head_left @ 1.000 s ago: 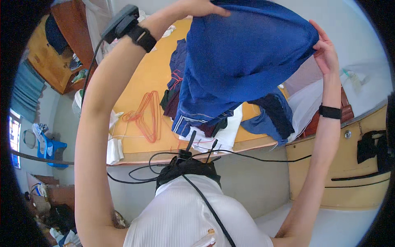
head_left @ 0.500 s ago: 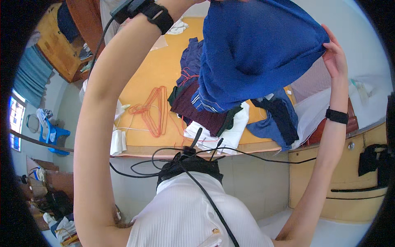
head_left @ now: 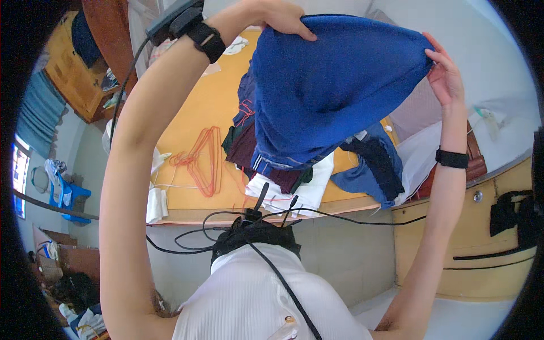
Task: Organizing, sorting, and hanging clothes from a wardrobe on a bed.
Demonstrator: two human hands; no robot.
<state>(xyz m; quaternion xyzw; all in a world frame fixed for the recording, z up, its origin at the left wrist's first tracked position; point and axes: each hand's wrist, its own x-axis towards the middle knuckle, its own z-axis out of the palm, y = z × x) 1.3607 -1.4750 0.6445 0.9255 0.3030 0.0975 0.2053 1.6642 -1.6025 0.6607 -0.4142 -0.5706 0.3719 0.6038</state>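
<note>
**A:** From where I stand, the blue garment [head_left: 340,79] is held raised above the yellow surface [head_left: 204,96]. State the condition of each grip.

**B:** Left grip [head_left: 286,22]: closed on the upper edge, thumb on the near face. Right grip [head_left: 445,71]: pinching the right-hand corner between thumb and fingers.

**A:** Why two holding points, set well apart?

**B:** The spacing appears to tension the upper edge and spread the cloth; the unsupported part sags in folds. The raised hold probably limits contact with the clothes pile [head_left: 242,148] underneath. Whether the striped lower end touches it, I cannot tell.

**A:** And the orange hangers [head_left: 216,164]?

**B:** Grouped flat, left of the pile, clear of the garment. That position presumably prevents snagging.
</note>
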